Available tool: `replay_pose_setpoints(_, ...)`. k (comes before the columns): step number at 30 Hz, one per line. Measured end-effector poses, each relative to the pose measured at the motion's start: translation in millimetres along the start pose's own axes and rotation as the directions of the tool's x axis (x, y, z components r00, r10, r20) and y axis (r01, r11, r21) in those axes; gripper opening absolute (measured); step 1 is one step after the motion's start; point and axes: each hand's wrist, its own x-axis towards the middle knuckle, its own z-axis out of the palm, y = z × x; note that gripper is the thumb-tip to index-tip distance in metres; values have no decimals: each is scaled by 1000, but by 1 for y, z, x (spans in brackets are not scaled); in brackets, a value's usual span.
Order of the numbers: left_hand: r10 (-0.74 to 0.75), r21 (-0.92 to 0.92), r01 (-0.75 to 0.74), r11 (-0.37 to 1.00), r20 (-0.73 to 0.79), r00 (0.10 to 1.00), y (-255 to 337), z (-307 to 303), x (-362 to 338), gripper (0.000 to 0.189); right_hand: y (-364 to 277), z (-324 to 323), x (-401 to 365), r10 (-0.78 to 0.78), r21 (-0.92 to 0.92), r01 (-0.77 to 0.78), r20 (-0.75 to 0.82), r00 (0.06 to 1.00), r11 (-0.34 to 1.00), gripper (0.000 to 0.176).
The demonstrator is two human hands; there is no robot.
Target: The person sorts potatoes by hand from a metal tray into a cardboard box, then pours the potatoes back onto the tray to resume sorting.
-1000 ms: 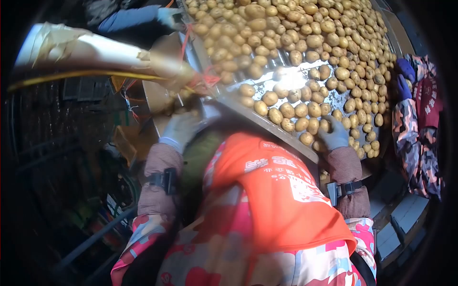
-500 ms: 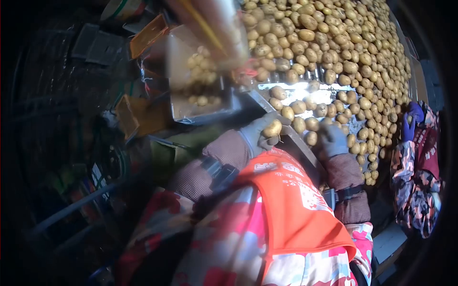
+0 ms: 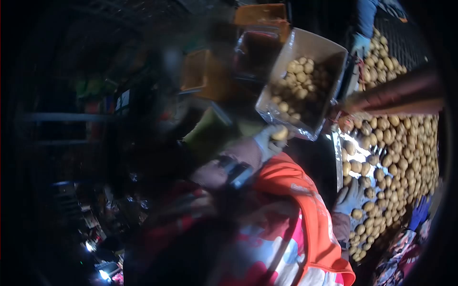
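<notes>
My left hand (image 3: 265, 145), in a grey glove, is closed round a pale potato (image 3: 279, 133). It is just off the near corner of a plastic-lined box (image 3: 312, 42) that holds several potatoes (image 3: 299, 78). On the other side of my body, my right hand (image 3: 350, 196), also gloved in grey, lies at the edge of the sorting table among loose potatoes (image 3: 369, 206). Its fingers look stretched out and apart, with no potato visibly gripped.
A large heap of potatoes (image 3: 415, 143) covers the table at right. A brown post (image 3: 400, 95) crosses above it. Co-workers' gloved hands, one light blue (image 3: 361, 45) and one purple (image 3: 420, 213), are at the table. Orange crates (image 3: 260, 14) and a green container (image 3: 210, 128) stand at left.
The view has turned left, so the box is now central and the table lies at the right. My left hand has moved from the table edge toward the box, still holding the potato.
</notes>
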Motion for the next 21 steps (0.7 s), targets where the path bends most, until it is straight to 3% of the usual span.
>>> replay_pose_setpoints(2, 136, -27, -135, 990, 47, 990, 51, -49, -20, 26, -8, -14, 10, -9, 37, 9, 6, 1000, 999, 45)
replay_pose_setpoints(3, 305, 171, -295, 940, -34, 952, 86, -49, -38, 23, -8, -12, 10, 7, -9, -7, 29, 1000, 1000, 44)
replay_pose_setpoints(4, 503, 526, -378, 762, -114, 856, 119, -45, -54, 21, -15, -17, 13, -36, -52, 38, 32, 999, 998, 44)
replay_pose_setpoints(5, 753, 963, -157, 218, -63, 655, 154, -32, -72, 19, -22, -23, 17, -72, -102, 76, 36, 997, 992, 43)
replay_pose_setpoints(6, 903, 967, 224, -118, 11, 429, 189, -19, -82, 17, -17, -19, 18, -35, -75, 40, 65, 997, 996, 44)
replay_pose_setpoints(7, 886, 782, 467, -413, 228, 403, 215, -5, -105, 27, -12, -15, 15, 10, -55, -5, 97, 995, 998, 44)
replay_pose_setpoints(8, 877, 659, 584, -473, 289, 384, 242, 3, -114, 27, -15, -14, 17, -18, -55, 15, -55, 998, 998, 41)
replay_pose_setpoints(10, 844, 643, 574, -507, 234, 483, 269, 13, -94, 26, -47, -32, 34, 25, -141, -27, -19, 1000, 990, 35)
replay_pose_setpoints(11, 792, 725, 472, -501, 165, 588, 272, 15, -74, 26, -53, -44, 42, 90, -215, -91, -15, 996, 972, 33)
replay_pose_setpoints(12, 709, 842, 337, -421, 74, 702, 263, 20, -42, 26, -45, -38, 38, 84, -175, -93, -58, 995, 980, 27)
replay_pose_setpoints(13, 565, 959, 209, -190, -68, 822, 241, 25, -8, 27, -36, -32, 35, 78, -135, -91, -101, 992, 987, 21)
replay_pose_setpoints(14, 327, 973, 190, 134, -224, 918, 205, 35, 23, 27, -25, -27, 31, 71, -95, -86, -144, 987, 992, 16)
replay_pose_setpoints(15, 57, 882, 302, 361, -345, 937, 163, 45, 45, 28, -28, -42, 33, 30, -55, -41, -184, 982, 998, 27)
replay_pose_setpoints(16, -188, 775, 446, 449, -406, 895, 118, 52, 62, 29, -27, -35, 20, 61, -106, -86, -221, 973, 991, 37)
replay_pose_setpoints(17, -364, 687, 577, 442, -451, 815, 77, 63, 76, 30, -28, -43, 21, 185, -39, -194, -175, 967, 980, 49)
replay_pose_setpoints(19, -514, 655, 680, 328, -480, 711, -9, 87, 99, 33, -20, -53, 14, 336, -47, -350, -183, 924, 936, 54)
replay_pose_setpoints(21, -563, 815, 540, 211, -350, 749, -83, 110, 115, 42, -7, -46, -7, 484, -85, -512, -227, 845, 855, 55)
